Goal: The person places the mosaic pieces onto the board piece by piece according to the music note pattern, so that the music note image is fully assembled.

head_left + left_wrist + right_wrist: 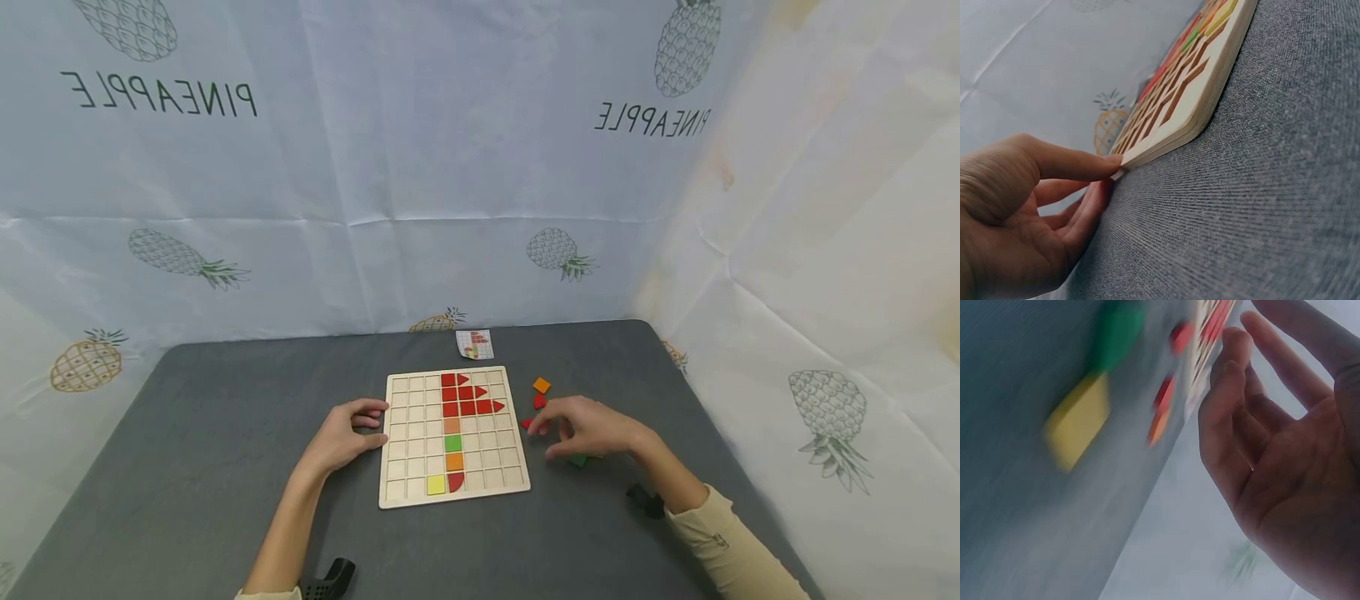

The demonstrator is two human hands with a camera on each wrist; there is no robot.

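Observation:
A light wooden grid board lies on the grey table. Red squares and red triangles fill parts of its upper rows, above a column with an orange, a green and a quarter-round red piece; a yellow square sits beside the last. My left hand touches the board's left edge with thumb and fingertips; the left wrist view shows the thumb at the rim. Over the loose pieces to the right hovers my right hand, fingers loosely bent. No piece shows between them; a red piece lies near the fingertips.
Right of the board lie an orange square, another red piece, a green piece and a yellow piece, partly under my right hand. A pattern card lies behind the board. Pineapple-print cloth hangs behind the table.

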